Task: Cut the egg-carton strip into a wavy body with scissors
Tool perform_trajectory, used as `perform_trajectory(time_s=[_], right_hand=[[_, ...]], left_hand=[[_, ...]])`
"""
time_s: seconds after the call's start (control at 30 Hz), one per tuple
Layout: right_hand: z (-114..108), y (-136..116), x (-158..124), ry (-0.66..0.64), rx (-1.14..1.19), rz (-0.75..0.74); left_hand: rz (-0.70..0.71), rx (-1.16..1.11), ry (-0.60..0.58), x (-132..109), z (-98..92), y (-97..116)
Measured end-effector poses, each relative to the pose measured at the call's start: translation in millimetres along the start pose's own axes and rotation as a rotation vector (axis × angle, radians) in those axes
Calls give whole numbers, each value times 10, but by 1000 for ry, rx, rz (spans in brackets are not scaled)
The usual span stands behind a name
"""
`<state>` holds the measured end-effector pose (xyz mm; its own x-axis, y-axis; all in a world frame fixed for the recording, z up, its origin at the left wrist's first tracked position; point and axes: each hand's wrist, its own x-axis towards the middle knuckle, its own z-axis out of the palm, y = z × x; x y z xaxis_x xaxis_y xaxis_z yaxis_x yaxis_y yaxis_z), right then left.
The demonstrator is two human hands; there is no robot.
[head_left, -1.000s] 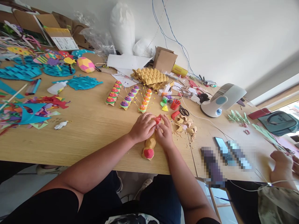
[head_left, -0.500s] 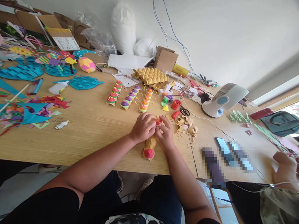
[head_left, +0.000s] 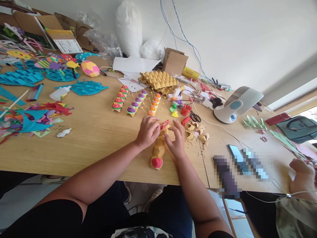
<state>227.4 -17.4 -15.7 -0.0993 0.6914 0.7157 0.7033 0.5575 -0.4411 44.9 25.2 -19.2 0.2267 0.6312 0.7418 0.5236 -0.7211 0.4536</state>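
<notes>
A strip of egg carton [head_left: 159,147] lies on the table between my hands, with a red modelling clay cap [head_left: 157,162] on its near bump. My left hand [head_left: 148,133] is closed, pinching a flattened piece of red modelling clay [head_left: 164,124] above the far end of the strip. To the right of the strip, my right hand [head_left: 176,140] is open, its fingers apart and curved towards the clay. Beyond them stand the painted-looking strips: a red one [head_left: 120,98], a purple one [head_left: 136,102] and an orange one [head_left: 154,104], with bead-tipped feelers.
Egg trays [head_left: 158,79] are stacked at the back. A red cup [head_left: 186,109], black-handled scissors [head_left: 195,117] and carton scraps [head_left: 195,130] lie right of my hands. A fan [head_left: 237,104] stands farther right. Another person's hand [head_left: 302,175] rests at the right edge.
My right hand has come off the red clay and its fingers have spread. The clay stays in my left hand, now seen as a thin flat piece.
</notes>
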Motion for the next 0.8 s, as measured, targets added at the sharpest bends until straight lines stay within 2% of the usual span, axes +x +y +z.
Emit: perform_trajectory(time_s=[0.07,0.3,0.47,0.67,0.8], right_hand=[[5,19,-3,8,-21,2],[34,88,2,-126,-15,-27],[38,96,-10,-147,-55,-10],[59,118,-40,-135,-80,30],[59,138,-31,-120,-58,41]], left_hand=[[-13,-42,-18,0,-8,4],[7,-203,-131,-10,-40,92],[-42,-261,-65,-7,-42,61],[-108,-283,-40,-9,-20,40],[-140,-250,48,12,-28,40]])
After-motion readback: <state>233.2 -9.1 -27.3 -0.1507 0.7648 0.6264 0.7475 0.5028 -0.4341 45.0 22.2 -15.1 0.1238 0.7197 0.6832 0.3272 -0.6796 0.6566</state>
